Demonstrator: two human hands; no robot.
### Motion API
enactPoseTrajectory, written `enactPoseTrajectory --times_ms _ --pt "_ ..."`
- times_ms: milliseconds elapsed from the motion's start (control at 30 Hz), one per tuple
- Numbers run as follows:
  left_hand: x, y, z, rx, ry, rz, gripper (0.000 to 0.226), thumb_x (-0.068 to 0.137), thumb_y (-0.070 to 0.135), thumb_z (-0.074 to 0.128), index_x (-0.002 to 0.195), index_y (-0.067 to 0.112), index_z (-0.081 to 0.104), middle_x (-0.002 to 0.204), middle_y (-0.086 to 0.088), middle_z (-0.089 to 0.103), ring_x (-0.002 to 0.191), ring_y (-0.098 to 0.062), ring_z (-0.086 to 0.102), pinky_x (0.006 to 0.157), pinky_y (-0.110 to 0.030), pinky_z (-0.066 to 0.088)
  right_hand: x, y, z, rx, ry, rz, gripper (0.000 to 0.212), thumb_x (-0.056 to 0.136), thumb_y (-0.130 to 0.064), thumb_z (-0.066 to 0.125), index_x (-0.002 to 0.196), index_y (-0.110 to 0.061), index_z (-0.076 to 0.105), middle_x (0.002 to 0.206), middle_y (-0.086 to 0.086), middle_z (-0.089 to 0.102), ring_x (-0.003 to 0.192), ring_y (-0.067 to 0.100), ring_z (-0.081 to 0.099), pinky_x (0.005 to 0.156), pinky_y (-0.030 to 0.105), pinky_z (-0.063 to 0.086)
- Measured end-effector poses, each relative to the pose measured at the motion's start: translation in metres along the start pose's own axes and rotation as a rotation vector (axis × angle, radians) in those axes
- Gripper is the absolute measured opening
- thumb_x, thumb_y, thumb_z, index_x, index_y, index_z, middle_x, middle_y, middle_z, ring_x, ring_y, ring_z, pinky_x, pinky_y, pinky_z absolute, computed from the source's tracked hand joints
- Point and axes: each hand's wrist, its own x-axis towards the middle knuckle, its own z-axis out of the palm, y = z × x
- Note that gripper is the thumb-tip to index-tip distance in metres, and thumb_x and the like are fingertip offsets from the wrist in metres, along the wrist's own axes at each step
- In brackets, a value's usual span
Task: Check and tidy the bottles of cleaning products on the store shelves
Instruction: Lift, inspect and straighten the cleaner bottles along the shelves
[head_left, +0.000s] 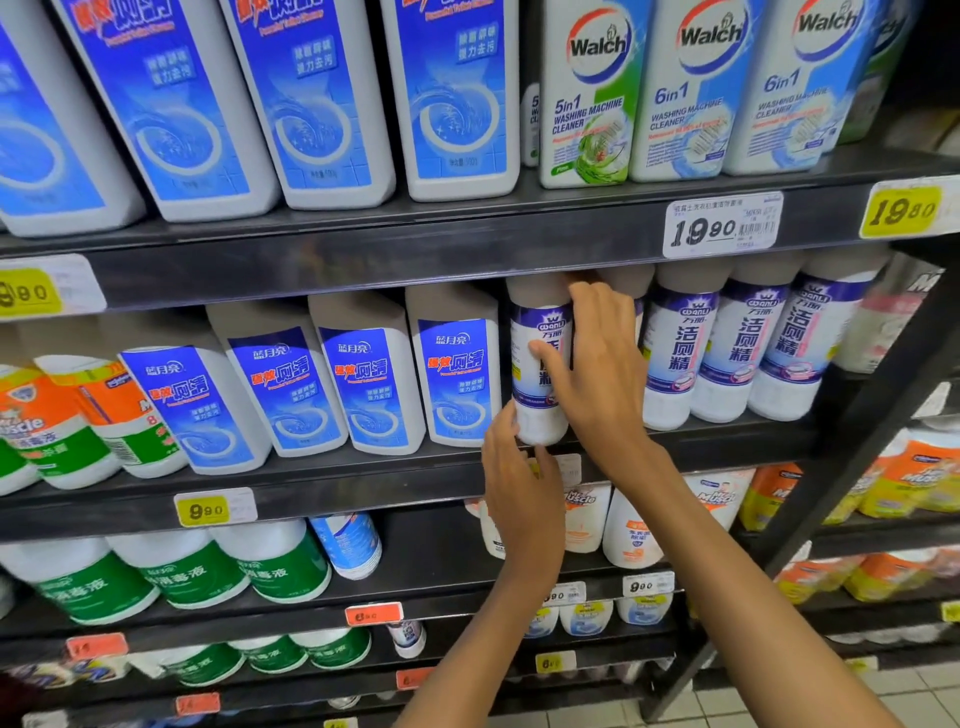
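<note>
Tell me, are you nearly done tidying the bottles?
Partly. The Walch washing machine cleaner bottles up top already stand in a neat row. In hand: the right hand grips a purple-label toilet cleaner bottle while the left hand steadies its base. Left: a blue bottle one shelf down leans crookedly.

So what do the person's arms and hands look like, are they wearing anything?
Nothing at all. Both forearms are bare as far as the picture shows, with no sleeves in view. The left hand and right hand have no gloves, and I see no rings, watch or bracelet. The fingers are bare too.
</note>
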Motion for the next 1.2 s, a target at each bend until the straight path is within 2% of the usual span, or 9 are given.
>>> enactPoseTrajectory --times_ms 167,300,367,467,733,867,1000,1100,1200 --pt "0.002 -0.004 -0.035 -0.140 0.110 -0.024 0.045 0.088 -0.006 0.050 0.128 0.016 0.048 0.126 0.003 0.053 0.114 -0.005 0.052 0.091 -0.015 0.047 -0.009 -0.014 0.000 0.119 0.096 -0.087 0.037 0.086 -0.006 0.066 0.121 0.003 0.057 0.121 0.019 0.059 0.112 0.033 0.055 0.090 0.032 0.042" --pt "0.012 -0.013 -0.057 -0.175 0.077 -0.044 0.045 0.089 -0.005 0.050 0.129 0.014 0.046 0.128 0.000 0.052 0.118 -0.007 0.049 0.098 -0.022 0.043 -0.001 -0.040 0.019 0.091 -0.144 -0.031 0.035 0.095 -0.025 0.056 0.121 -0.002 0.052 0.117 0.014 0.056 0.106 0.028 0.054 0.070 0.034 0.043" --pt "0.015 -0.016 -0.063 -0.185 -0.036 -0.057 0.049 0.090 -0.002 0.054 0.134 0.016 0.041 0.135 0.001 0.048 0.124 -0.007 0.045 0.101 -0.017 0.037 0.004 -0.050 0.029 -0.055 -0.162 0.003 0.034 0.097 -0.036 0.048 0.112 -0.004 0.050 0.108 0.012 0.054 0.092 0.028 0.057 0.061 0.030 0.032" --pt "0.020 -0.022 -0.072 -0.168 -0.141 -0.077 0.057 0.090 0.000 0.056 0.139 0.017 0.034 0.142 0.004 0.040 0.130 -0.006 0.037 0.107 -0.020 0.030 0.007 -0.057 0.035 -0.170 -0.153 0.043 0.042 0.097 -0.044 0.044 0.104 -0.004 0.052 0.104 0.014 0.056 0.080 0.030 0.059 0.058 0.031 0.030" --pt "0.022 -0.028 -0.079 -0.236 -0.233 -0.119 0.064 0.089 -0.003 0.057 0.144 0.017 0.031 0.148 0.004 0.036 0.131 -0.002 0.034 0.102 -0.010 0.030 0.002 -0.063 0.036 -0.182 -0.069 0.073 0.047 0.088 -0.050 0.059 0.098 -0.004 0.054 0.104 0.015 0.050 0.096 0.027 0.050 0.058 0.029 0.032" --pt "0.018 -0.028 -0.080 -0.249 -0.242 -0.102 0.063 0.089 -0.005 0.055 0.143 0.015 0.031 0.143 0.009 0.036 0.127 0.006 0.035 0.113 -0.027 0.029 -0.004 -0.067 0.038 0.045 -0.123 0.165 0.044 0.091 -0.042 0.058 0.112 -0.005 0.047 0.110 0.013 0.053 0.102 0.027 0.052 0.069 0.029 0.036" --pt "0.016 -0.028 -0.082 -0.259 -0.229 -0.088 0.058 0.090 -0.002 0.056 0.140 0.016 0.033 0.142 0.007 0.039 0.134 -0.006 0.036 0.113 -0.034 0.031 -0.002 -0.066 0.032 0.287 -0.153 0.256 0.045 0.090 -0.038 0.061 0.115 -0.004 0.046 0.113 0.014 0.060 0.099 0.032 0.060 0.078 0.043 0.049" --pt "0.013 -0.029 -0.087 -0.228 -0.152 -0.059 0.051 0.090 0.012 0.060 0.137 0.017 0.038 0.137 0.003 0.045 0.127 -0.005 0.043 0.107 -0.025 0.038 -0.002 -0.062 0.022 0.382 -0.168 0.288 0.048 0.088 -0.040 0.063 0.120 -0.007 0.049 0.115 0.012 0.063 0.101 0.030 0.063 0.082 0.046 0.052" --pt "0.010 -0.026 -0.096 -0.291 -0.107 -0.095 0.054 0.086 0.022 0.063 0.134 0.017 0.039 0.123 0.009 0.047 0.110 0.014 0.049 0.085 -0.007 0.044 -0.009 -0.055 0.010 0.480 -0.160 0.349 0.043 0.085 -0.039 0.066 0.117 -0.013 0.055 0.108 0.005 0.068 0.093 0.019 0.066 0.080 0.036 0.055"
